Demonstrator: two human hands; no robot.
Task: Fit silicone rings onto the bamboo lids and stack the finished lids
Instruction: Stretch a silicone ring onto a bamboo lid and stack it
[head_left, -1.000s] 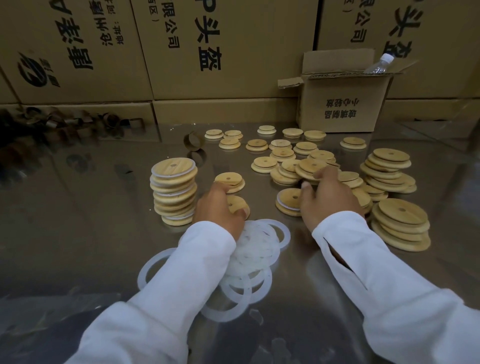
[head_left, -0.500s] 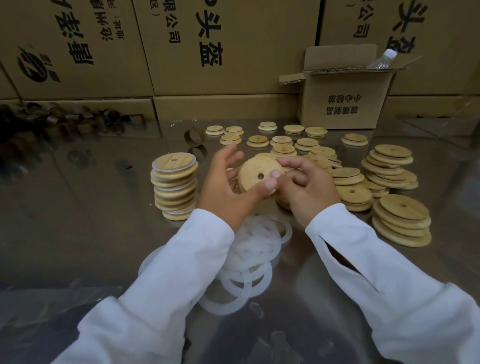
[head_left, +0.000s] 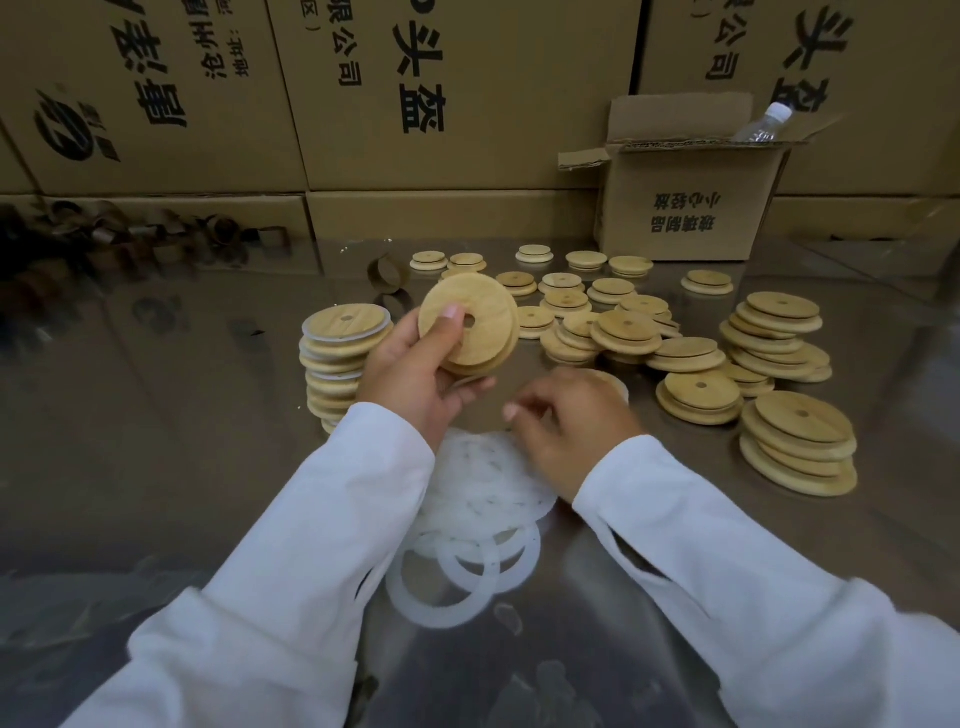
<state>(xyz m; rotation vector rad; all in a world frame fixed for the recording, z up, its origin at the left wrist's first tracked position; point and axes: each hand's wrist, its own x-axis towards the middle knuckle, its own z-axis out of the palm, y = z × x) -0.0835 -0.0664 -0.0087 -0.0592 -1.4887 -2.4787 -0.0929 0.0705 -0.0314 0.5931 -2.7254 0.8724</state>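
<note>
My left hand (head_left: 415, 374) holds a round bamboo lid (head_left: 483, 322) tilted up above the table, thumb pressed on its face beside the centre hole. My right hand (head_left: 571, 421) is low over the far edge of the pile of white silicone rings (head_left: 483, 478), its fingertips curled and pinching at a ring there. Left of my left hand stands the stack of finished lids (head_left: 337, 353), each with a white ring showing at its rim. Another lid lies partly hidden behind my right hand.
Several bare lids (head_left: 613, 322) lie scattered and in low stacks (head_left: 800, 441) at centre and right on the shiny table (head_left: 156, 441). An open carton (head_left: 680, 208) with a bottle (head_left: 763, 124) stands at the back. Cardboard tubes (head_left: 130, 234) line the back left.
My left hand picked up a lid, met my right hand, then kept the lid alone and raised it. My right hand dropped down to the ring pile.
</note>
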